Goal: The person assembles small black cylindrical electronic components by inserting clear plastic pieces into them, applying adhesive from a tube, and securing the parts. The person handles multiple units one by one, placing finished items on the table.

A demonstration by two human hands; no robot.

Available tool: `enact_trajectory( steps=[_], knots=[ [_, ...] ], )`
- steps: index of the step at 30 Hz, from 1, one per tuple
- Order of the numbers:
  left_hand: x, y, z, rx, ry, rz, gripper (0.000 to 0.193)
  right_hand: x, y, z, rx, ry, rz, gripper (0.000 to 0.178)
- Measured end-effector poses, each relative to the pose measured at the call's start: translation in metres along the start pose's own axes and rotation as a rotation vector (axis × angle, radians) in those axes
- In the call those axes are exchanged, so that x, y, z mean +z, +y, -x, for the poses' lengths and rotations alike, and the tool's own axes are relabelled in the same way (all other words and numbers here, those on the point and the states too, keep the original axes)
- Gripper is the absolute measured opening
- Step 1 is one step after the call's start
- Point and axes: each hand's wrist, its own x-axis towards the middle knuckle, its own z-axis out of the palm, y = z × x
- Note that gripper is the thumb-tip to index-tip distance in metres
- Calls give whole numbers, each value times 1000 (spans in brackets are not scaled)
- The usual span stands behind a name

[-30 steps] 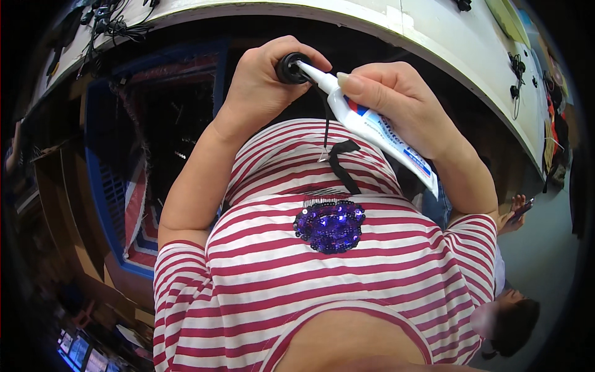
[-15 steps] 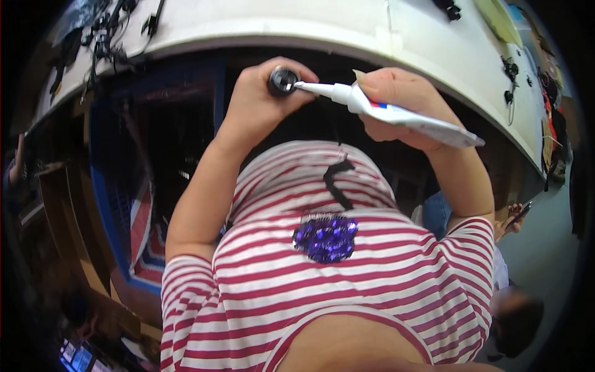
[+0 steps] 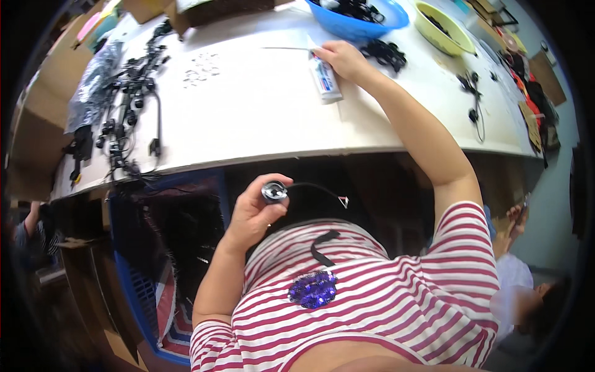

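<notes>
My left hand (image 3: pixel 246 218) is closed round a small black cylinder (image 3: pixel 274 192), held below the table's front edge with its shiny, hollow end facing up. A thin black cable (image 3: pixel 315 186) runs out to the right from beside it, ending in bare-looking light and reddish tips (image 3: pixel 344 202). Farther off, my right hand (image 3: pixel 344 59) reaches over the white table and grips a white squeeze tube (image 3: pixel 326 82) with blue and red print near its nozzle end. The tube's flat end points toward me, at or just above the tabletop.
On the white table (image 3: pixel 248 124) lie small clear pieces (image 3: pixel 201 69), a tangle of black cabled parts (image 3: pixel 130 105) and a pile of black parts (image 3: pixel 384 54). A blue basin (image 3: pixel 365 28) and a yellow basin (image 3: pixel 443 34) stand behind. A blue crate (image 3: pixel 139 291) sits below left.
My right hand has carried the tube away from the cylinder, forward over the table. My left hand has the cylinder lower and nearer me. More of the table has come into view.
</notes>
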Motion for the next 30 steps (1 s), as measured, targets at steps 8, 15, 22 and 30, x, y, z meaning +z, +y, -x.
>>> enact_trajectory(
  steps=[8, 15, 22, 30],
  knots=[
    [-16, 7, 2, 48, 46, 186, 51, -24, -79, 87, -91, -494, -466, 28],
    [-3, 31, -2, 232, 178, 324, 52, 22, -88, 184, -106, -931, -209, 43],
    [18, 23, -16, 281, 223, 297, 60, 120, -44, 219, 154, -1008, -834, 27],
    [30, 6, -9, 342, 181, 197, 53, 124, -15, 237, 159, -908, -638, 30]
  ],
)
